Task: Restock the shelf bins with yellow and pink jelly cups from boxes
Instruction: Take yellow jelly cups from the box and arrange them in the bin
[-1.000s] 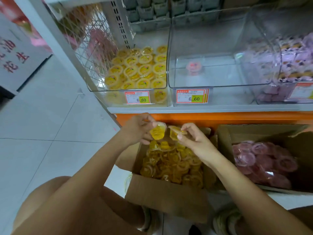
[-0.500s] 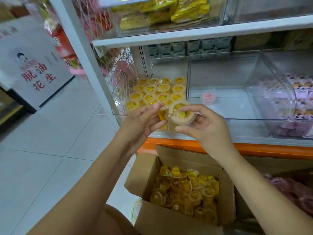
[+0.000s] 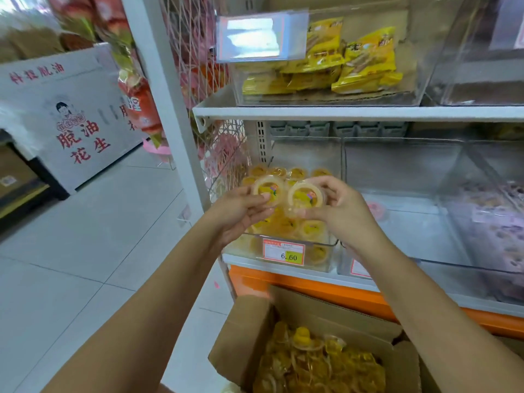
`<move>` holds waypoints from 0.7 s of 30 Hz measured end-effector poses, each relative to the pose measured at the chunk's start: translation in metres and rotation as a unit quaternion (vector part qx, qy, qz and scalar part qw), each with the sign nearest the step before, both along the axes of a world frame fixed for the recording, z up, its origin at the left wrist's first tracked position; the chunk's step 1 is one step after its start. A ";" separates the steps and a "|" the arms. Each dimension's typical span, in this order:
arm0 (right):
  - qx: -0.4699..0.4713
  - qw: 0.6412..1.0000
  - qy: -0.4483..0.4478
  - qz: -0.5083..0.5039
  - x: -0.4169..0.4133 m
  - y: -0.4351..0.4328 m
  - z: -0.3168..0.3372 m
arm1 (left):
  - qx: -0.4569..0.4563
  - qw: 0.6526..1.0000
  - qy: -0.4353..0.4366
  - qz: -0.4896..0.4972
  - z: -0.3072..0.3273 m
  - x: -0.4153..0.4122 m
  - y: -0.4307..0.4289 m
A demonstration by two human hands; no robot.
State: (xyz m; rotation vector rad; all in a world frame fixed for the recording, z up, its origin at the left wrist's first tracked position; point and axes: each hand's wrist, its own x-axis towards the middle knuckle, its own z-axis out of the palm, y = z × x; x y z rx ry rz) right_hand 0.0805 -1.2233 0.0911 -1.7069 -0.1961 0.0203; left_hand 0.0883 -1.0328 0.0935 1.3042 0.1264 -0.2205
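A: Nearest?
B: Open cardboard box [image 3: 243,330], heaped with boxed yellow jelly cups [image 3: 317,367].
A: Above?
B: Left hand [image 3: 241,214] pinching first yellow cup [image 3: 268,190]; right hand [image 3: 344,214] gripping second yellow cup [image 3: 304,197], over shelf's left-end bin [image 3: 334,245].
A: Beyond?
B: Lone pink cup [image 3: 375,209] in neighbouring bin [image 3: 411,239].

The left hand [image 3: 241,215] pinches a yellow jelly cup [image 3: 268,190] and the right hand [image 3: 344,212] grips a second cup [image 3: 305,197], both lids turned toward the camera, side by side, just above the front of the clear bin [image 3: 333,252]. That bin holds more yellow cups [image 3: 312,229] and carries a price tag [image 3: 283,252] reading 6.60. Below the bin sits an open cardboard box [image 3: 246,319] of loose cups [image 3: 317,361]. In the next bin [image 3: 411,236] to its right lies one pink cup [image 3: 375,210]. Above the bin, yellow packets [image 3: 363,61] fill another bin.
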 end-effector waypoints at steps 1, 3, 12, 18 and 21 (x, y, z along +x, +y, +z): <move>-0.013 1.000 0.013 0.003 0.006 0.001 0.002 | 0.034 0.999 -0.001 -0.008 0.000 0.005 0.005; -0.048 0.998 0.045 0.020 0.016 0.004 0.007 | 0.111 0.994 -0.016 -0.009 0.003 0.011 0.012; -0.288 0.952 0.098 -0.025 0.058 0.035 -0.009 | 0.239 0.970 0.046 -0.006 -0.006 0.024 0.025; -0.289 0.933 0.213 -0.028 0.066 0.049 -0.029 | 0.241 0.961 0.131 -0.027 -0.014 0.024 0.011; -0.291 0.938 0.181 -0.045 0.064 0.047 -0.035 | 0.260 0.948 0.174 -0.056 -0.009 0.027 0.002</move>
